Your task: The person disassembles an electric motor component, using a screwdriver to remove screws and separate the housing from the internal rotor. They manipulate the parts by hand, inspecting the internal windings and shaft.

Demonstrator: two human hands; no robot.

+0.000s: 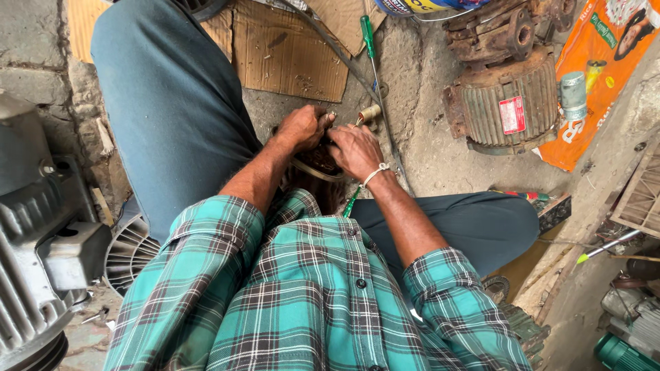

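A: Okay, what step do we log here?

B: We call it hands-on work at the coil. Left hand [300, 128] and right hand [355, 150] both sit on the round motor winding [317, 165], which lies between the person's legs, low on the floor [426, 137], just in front of the checked shirt [309, 295].

A: Grips?

B: Left grip is curled tight, fingers pinching something at the winding's top edge, a wire end as far as we can judge. Right grip is bent over the winding's rim, pressing on it; whether it clamps anything, we cannot tell.

A: Next move needs what?

B: We judge fine finger work: one hand steadying the ring, the other pulling or tucking thin strands without kinking them.

A: Surface, room?

B: Bare, dusty concrete floor, no bench. Flattened cardboard [289, 55] lies beyond the hands, a green-handled screwdriver [369, 38] near it. A rusty ribbed motor housing [505, 103] stands to the right, an orange printed sack [605, 75] beside that. A grey motor [34, 240] with a fan cover [130, 251] crowds the left.
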